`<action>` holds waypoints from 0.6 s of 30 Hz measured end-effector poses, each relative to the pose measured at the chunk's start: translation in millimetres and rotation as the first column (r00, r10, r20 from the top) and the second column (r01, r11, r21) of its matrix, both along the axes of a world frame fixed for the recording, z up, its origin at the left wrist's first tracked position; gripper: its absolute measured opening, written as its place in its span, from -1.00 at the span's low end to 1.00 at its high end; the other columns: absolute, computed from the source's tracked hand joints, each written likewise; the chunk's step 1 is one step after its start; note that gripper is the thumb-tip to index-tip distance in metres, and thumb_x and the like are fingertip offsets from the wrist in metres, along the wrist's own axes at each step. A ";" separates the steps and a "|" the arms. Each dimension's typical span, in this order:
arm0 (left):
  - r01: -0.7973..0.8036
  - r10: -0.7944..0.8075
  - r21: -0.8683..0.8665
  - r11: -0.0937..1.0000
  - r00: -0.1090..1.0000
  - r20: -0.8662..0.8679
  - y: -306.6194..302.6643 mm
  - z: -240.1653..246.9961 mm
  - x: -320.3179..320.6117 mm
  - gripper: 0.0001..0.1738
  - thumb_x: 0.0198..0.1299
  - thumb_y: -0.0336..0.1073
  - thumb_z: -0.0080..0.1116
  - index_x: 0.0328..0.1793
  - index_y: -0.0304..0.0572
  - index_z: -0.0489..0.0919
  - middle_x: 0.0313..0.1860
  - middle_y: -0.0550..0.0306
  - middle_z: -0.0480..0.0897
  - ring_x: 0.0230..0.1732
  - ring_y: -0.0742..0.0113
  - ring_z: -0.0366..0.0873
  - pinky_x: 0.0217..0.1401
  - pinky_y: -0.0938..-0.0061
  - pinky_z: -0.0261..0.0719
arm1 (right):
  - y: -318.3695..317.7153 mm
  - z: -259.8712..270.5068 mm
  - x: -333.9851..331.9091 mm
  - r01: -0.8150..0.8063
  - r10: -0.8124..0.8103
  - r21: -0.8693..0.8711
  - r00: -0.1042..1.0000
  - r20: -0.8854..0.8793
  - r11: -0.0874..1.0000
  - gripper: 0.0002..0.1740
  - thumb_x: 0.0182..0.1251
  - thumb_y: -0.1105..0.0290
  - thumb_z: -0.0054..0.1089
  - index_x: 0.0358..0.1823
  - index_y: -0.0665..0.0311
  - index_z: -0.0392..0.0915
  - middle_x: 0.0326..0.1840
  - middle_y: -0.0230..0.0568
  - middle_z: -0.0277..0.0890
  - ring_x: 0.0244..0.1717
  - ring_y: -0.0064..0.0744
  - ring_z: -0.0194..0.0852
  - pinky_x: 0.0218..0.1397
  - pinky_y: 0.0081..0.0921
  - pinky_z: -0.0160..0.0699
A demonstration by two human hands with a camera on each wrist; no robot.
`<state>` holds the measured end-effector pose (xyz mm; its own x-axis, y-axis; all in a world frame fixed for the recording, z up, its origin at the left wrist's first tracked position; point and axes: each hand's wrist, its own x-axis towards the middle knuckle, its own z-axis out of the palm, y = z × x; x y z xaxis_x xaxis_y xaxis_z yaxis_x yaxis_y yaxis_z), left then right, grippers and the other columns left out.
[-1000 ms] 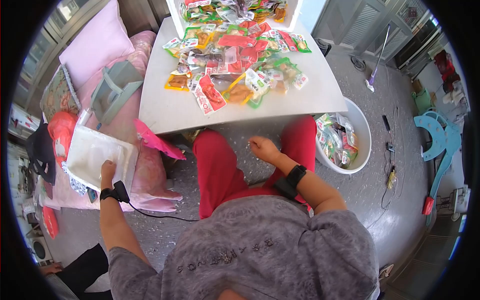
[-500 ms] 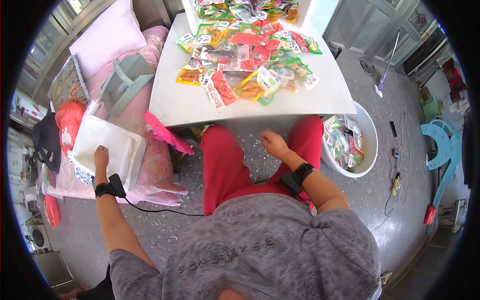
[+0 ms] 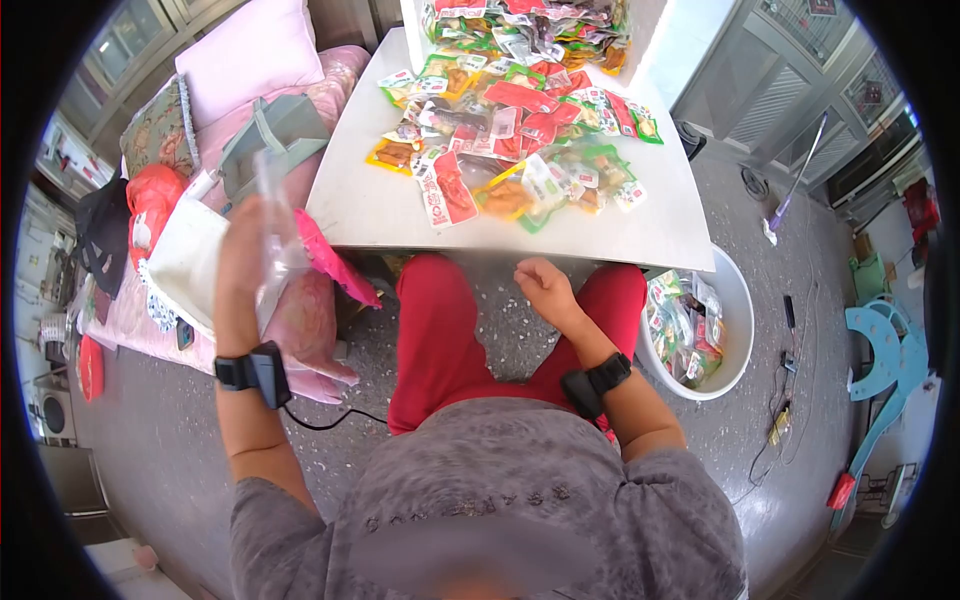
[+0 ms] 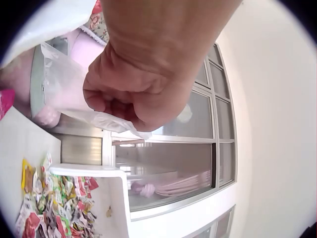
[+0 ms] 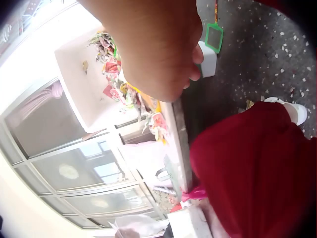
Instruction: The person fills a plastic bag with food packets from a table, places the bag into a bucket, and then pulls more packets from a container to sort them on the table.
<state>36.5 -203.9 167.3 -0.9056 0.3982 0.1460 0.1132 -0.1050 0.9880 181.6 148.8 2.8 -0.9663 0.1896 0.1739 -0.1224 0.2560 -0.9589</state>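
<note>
Many sealed packets [image 3: 520, 130] lie in a white box [image 4: 110, 192] and across the bench [image 3: 350, 205], more in a white bucket [image 3: 740, 330] beside it. The left hand [image 4: 133, 91] pinches a translucent bag [image 4: 64, 82] above the bed [image 3: 312, 330]; the right hand [image 3: 547, 288] hangs near the bench edge, fingers loosely curled.

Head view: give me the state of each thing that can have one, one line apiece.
Left hand: gripping the plastic bag, blurred
Right hand: loosely curled, nothing visible held
Plastic bag: see-through, held
Packets: piled loose on the table
White box: open, holding packets
White bucket: uncovered, packets inside
</note>
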 end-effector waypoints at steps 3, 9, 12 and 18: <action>0.120 -0.197 0.310 0.943 0.953 0.232 75.9 -11.8 23.9 -0.88 0.03 -0.33 -0.09 -0.45 -0.21 0.35 -0.60 0.22 0.39 -0.60 0.50 0.30 -0.55 0.64 0.30 | -7.9 32.8 -4.4 -0.093 0.086 -0.175 0.995 -0.044 0.980 -0.88 0.10 0.52 -0.01 -0.31 0.35 0.37 -0.40 -0.33 0.41 -0.36 -0.66 0.34 -0.30 -0.72 0.33; 0.162 -0.364 0.474 0.865 0.854 0.373 153.4 -53.1 32.4 -0.92 0.03 -0.41 -0.09 -0.47 -0.23 0.34 -0.60 0.21 0.37 -0.60 0.49 0.28 -0.55 0.62 0.29 | -14.8 76.4 -7.9 -0.239 0.191 -0.382 0.969 -0.158 0.893 -0.87 0.13 0.50 -0.07 -0.27 0.33 0.36 -0.33 -0.34 0.39 -0.28 -0.61 0.33 -0.23 -0.67 0.31; 0.057 -0.133 0.218 0.974 0.927 0.351 177.7 -56.4 42.6 -0.91 0.05 -0.39 -0.10 -0.47 -0.23 0.34 -0.61 0.26 0.37 -0.59 0.55 0.27 -0.55 0.65 0.27 | -16.2 89.9 -12.2 -0.223 0.200 -0.500 0.975 -0.100 0.837 -0.84 0.14 0.46 -0.08 -0.23 0.33 0.33 -0.31 -0.32 0.38 -0.27 -0.56 0.35 -0.25 -0.65 0.32; -0.112 0.079 -0.233 0.966 0.986 -0.146 204.7 -44.8 73.5 -0.85 0.04 -0.37 -0.06 -0.51 -0.28 0.36 -0.63 0.24 0.36 -0.56 0.58 0.30 -0.55 0.62 0.27 | -21.3 95.9 -27.3 -0.241 0.229 -0.631 0.968 -0.101 0.737 -0.84 0.17 0.41 -0.05 -0.26 0.31 0.32 -0.41 -0.42 0.35 -0.39 -0.71 0.29 -0.37 -0.77 0.27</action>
